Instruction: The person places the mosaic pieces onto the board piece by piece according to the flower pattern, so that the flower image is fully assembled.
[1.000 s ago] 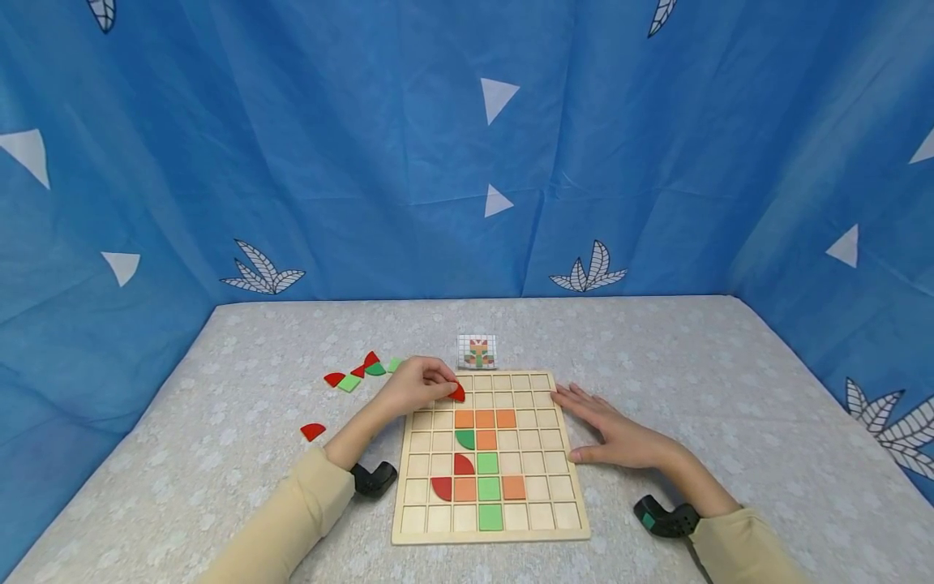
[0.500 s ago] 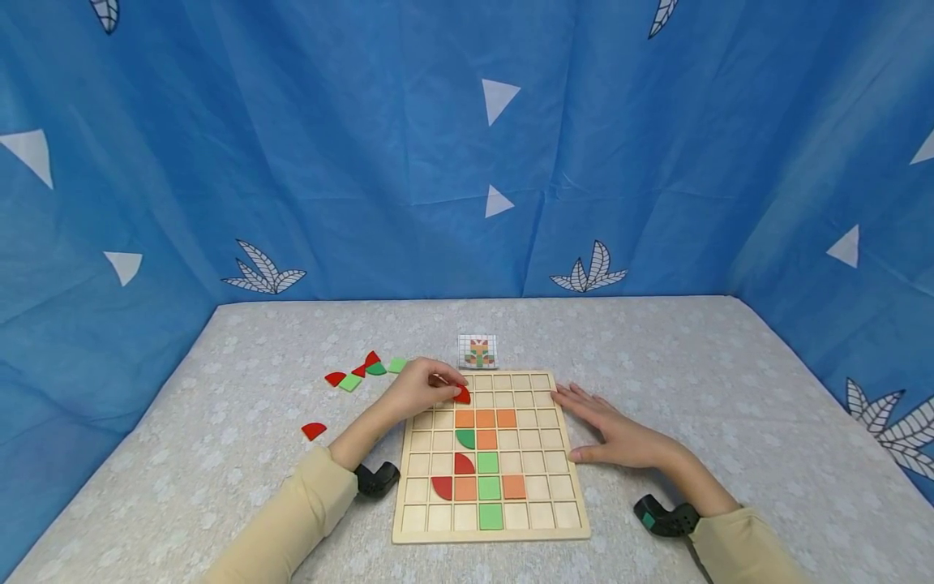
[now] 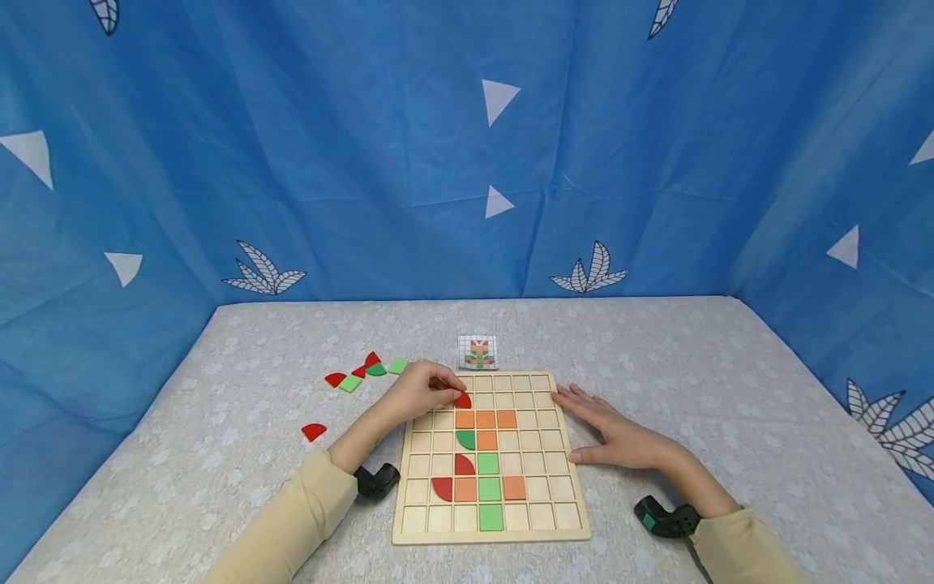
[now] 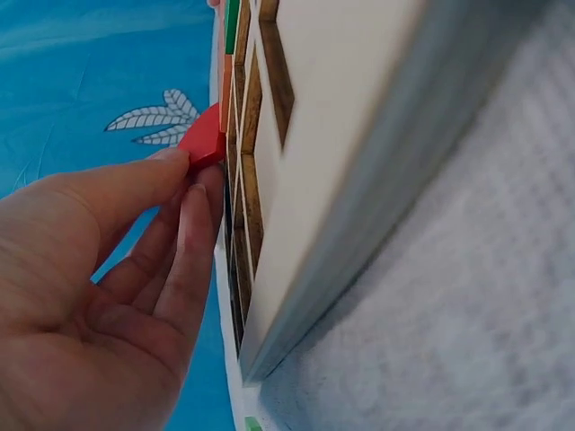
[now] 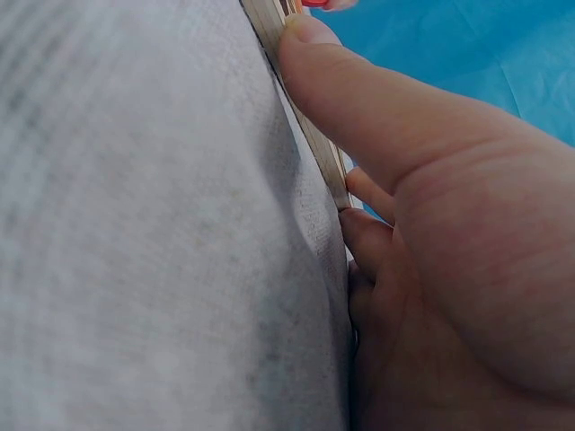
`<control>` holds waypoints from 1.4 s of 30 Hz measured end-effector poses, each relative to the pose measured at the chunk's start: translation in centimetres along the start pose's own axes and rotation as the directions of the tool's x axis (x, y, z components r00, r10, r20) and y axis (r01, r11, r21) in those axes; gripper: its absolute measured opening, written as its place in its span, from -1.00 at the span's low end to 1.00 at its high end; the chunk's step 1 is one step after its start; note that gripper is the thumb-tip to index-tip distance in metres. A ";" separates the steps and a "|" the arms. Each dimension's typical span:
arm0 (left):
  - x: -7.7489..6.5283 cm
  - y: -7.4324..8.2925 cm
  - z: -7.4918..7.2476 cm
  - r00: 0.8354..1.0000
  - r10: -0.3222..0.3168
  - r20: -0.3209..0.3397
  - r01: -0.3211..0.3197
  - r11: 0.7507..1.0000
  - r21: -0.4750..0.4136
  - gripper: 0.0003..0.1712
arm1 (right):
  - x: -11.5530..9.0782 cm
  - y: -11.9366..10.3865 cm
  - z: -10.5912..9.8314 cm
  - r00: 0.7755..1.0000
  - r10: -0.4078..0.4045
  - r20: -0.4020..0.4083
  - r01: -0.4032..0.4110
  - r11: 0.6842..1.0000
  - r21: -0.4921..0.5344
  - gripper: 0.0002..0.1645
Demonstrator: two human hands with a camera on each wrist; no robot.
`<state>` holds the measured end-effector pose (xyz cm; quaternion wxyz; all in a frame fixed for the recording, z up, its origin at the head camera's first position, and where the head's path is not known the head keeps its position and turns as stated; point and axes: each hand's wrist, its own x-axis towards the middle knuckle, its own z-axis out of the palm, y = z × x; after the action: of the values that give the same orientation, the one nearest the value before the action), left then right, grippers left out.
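Between thumb and fingers, my left hand [image 3: 417, 391] pinches a red quarter-circle tile [image 3: 463, 400] over the upper left part of a wooden grid board [image 3: 543, 519]. In the left wrist view the red tile [image 4: 205, 139] is tilted against the board's surface, just above an orange square. My right hand [image 3: 620, 434] lies with fingers extended along the board's right edge, thumb and fingertips touching it. Orange squares [image 3: 485, 419], light green squares [image 3: 490, 488], a green quarter-circle [image 3: 465, 439] and red quarter-circles [image 3: 442, 488] sit in several board cells.
Loose red, green and light green tiles [image 3: 349, 383] lie on the table left of the board. One red quarter-circle [image 3: 314, 431] lies nearer the left forearm. A small pattern card [image 3: 477, 352] stands behind the board, and a blue curtain [image 3: 438, 162] hangs beyond.
My left hand has shifted slightly right and then a little nearer, bringing the red quarter-circle tile over a cell above the left orange square. The right hand has stayed put.
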<state>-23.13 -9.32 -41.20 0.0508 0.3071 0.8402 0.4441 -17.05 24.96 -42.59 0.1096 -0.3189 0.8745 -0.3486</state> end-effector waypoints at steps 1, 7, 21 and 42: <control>0.0 0.0 0.0 1.000 0.014 0.000 -0.014 1.000 0.001 -0.91 | 0.0 0.0 0.0 1.000 0.002 0.000 -0.002 1.000 -0.001 0.02; -0.1 -0.1 0.1 0.999 0.046 -0.006 -0.046 0.999 0.022 -0.94 | -0.1 -0.2 0.0 1.000 0.010 -0.003 -0.010 1.000 -0.002 0.02; 0.0 -0.4 0.2 0.999 0.037 -0.028 -0.032 0.985 0.170 -0.89 | -0.1 0.0 0.0 1.000 0.011 -0.002 -0.011 1.000 -0.007 0.01; -0.4 0.2 0.1 0.997 0.076 0.004 -0.075 0.968 0.239 -0.85 | -0.1 0.0 0.1 1.000 0.023 -0.003 -0.023 1.000 0.000 0.01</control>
<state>-22.72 -9.41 -41.18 -0.0057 0.3415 0.8753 0.3424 -16.95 24.93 -42.71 0.1123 -0.3082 0.8784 -0.3476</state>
